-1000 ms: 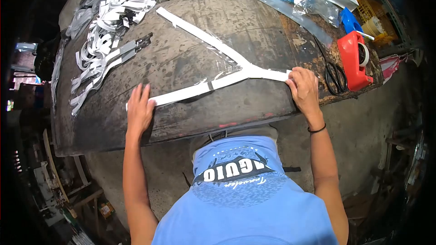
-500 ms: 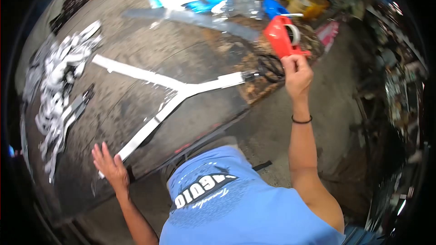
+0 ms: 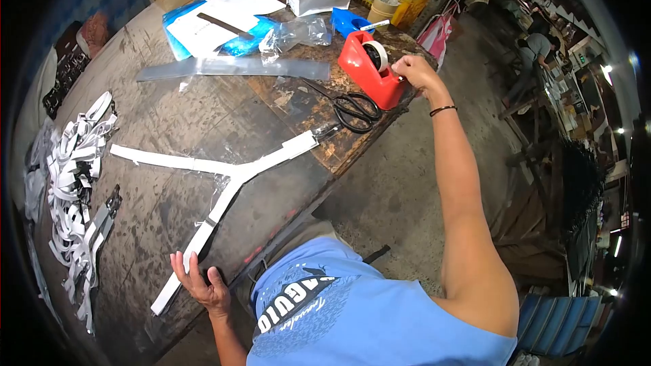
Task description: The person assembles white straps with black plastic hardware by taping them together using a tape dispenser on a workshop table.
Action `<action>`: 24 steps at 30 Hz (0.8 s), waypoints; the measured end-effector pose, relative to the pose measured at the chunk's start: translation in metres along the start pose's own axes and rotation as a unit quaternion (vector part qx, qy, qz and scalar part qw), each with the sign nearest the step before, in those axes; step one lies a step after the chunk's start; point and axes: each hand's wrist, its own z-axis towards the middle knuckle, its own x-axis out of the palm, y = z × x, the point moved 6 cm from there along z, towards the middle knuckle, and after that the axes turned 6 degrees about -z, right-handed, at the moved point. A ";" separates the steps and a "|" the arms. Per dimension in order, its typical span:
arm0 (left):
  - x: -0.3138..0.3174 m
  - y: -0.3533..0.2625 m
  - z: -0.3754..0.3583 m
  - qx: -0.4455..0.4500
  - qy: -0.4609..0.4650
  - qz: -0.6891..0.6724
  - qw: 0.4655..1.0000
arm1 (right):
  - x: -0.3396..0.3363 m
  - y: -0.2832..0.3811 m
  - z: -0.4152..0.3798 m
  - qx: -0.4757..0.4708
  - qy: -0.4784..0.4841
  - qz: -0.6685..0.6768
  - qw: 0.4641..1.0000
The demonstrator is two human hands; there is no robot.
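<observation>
In the head view, the right hand (image 3: 415, 71) reaches far out to the red tape dispenser (image 3: 369, 68) at the table's far right edge, its fingertips pinched at the dispenser's near end by the tape roll (image 3: 377, 55), though whether tape is caught between them cannot be told. The left hand (image 3: 198, 283) lies spread and flat on the low end of the white Y-shaped strip (image 3: 234, 177), whose stem runs from that hand up toward the fork at mid-table. The strip's right branch points toward the black scissors (image 3: 352, 108) just before the dispenser, so the strip lies between the 2 hands, touching the left and well apart from the right.
</observation>
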 end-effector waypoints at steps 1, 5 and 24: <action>0.001 -0.002 0.000 0.009 0.015 0.016 1.000 | -0.002 -0.007 0.013 -0.049 -0.038 -0.011 0.998; 0.000 -0.003 -0.001 0.003 0.007 0.018 1.000 | -0.014 -0.009 0.007 -0.051 -0.080 -0.024 0.995; -0.003 0.002 -0.009 -0.010 -0.026 0.065 0.998 | 0.012 -0.052 -0.044 0.051 -0.050 0.313 0.947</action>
